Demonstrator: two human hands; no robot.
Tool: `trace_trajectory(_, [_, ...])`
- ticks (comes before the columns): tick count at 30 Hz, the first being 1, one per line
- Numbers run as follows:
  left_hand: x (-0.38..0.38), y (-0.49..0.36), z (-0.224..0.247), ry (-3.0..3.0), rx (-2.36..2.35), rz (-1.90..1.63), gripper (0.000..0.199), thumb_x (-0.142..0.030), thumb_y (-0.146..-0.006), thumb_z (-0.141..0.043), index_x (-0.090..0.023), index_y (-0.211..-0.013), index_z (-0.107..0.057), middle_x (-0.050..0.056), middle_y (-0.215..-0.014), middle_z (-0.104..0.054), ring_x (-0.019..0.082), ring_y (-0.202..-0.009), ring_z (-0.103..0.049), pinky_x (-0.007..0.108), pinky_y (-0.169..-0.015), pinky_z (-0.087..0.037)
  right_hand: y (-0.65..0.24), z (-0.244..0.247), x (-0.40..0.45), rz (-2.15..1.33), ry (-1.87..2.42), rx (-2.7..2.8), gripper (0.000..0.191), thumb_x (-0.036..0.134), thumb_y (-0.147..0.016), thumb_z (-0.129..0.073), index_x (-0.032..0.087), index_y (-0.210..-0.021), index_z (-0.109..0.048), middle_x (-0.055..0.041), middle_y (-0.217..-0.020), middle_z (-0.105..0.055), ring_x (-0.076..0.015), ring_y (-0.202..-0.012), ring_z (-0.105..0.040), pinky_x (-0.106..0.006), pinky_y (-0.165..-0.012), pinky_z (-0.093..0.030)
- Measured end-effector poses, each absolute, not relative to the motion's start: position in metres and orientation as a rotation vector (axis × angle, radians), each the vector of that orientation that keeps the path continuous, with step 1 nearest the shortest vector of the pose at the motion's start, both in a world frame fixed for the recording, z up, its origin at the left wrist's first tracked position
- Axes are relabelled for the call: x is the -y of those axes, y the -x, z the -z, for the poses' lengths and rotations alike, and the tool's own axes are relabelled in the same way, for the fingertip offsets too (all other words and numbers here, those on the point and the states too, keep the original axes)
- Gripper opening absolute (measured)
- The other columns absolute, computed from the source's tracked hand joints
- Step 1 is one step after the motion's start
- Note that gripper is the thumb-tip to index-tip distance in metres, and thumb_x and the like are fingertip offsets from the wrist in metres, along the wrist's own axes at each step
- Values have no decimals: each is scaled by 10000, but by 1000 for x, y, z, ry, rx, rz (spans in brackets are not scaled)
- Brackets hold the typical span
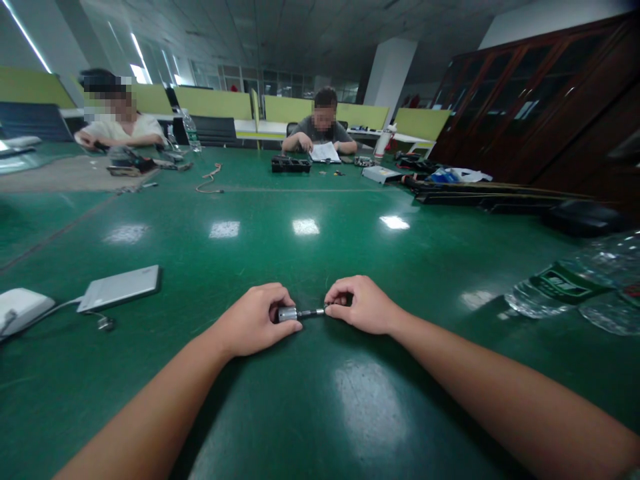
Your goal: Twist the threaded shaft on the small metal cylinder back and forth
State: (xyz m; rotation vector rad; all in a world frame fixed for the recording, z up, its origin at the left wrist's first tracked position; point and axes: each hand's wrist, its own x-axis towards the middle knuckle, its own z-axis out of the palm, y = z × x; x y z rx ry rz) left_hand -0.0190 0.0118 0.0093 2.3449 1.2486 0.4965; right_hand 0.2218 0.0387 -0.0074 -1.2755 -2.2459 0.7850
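Low over the green table, a metal cylinder with a thin shaft (287,314) lies level between my two hands. My left hand (257,319) is closed around the thick silver end, thumb below and fingers above. The narrow dark-and-silver shaft points right. At its tip, the thumb and forefinger of my right hand (363,305) pinch together. Whether they grip the shaft's end or a small part on it is too small to make out.
To the left lie a silver flat device (120,288) with a cable and a white box (23,310). Water bottles (555,290) stand at right. Across the green table (300,257) sit two people, near a black tray (291,165), a paper (325,152) and a cord (210,179).
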Motion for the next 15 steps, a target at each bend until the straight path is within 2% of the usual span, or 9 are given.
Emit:
trace_trajectory(7, [-14,21,-7,-2344,-1222,-586,210,-348,-767,-732,-180,-880,-677,19,-809,-631,165,-731,-579,263,-655,-429,-215,9,-33,-673,984,2387,114,233,-761,-758,201,-871,-766,-27,-768,-708,-152,-740,-624,-282,-725,-459])
trace_trajectory(12, [-13,21,-5,-2296,-1206,-598,232,-330,-752,-744,-181,-921,-690,34,-858,-666,173,-770,-604,279,-706,-463,-209,14,-28,-727,1048,2271,234,154,-711,-777,215,-936,-747,-6,-788,-709,-141,-736,-634,-264,-714,-475])
trace_trajectory(15, [-11,20,-5,-2236,-1210,-563,206,-322,-801,-698,-180,-950,-699,21,-799,-672,155,-711,-608,261,-666,-456,-207,15,-25,-720,1028,2272,183,138,-734,-752,210,-902,-745,-7,-785,-710,-138,-731,-632,-265,-714,-466])
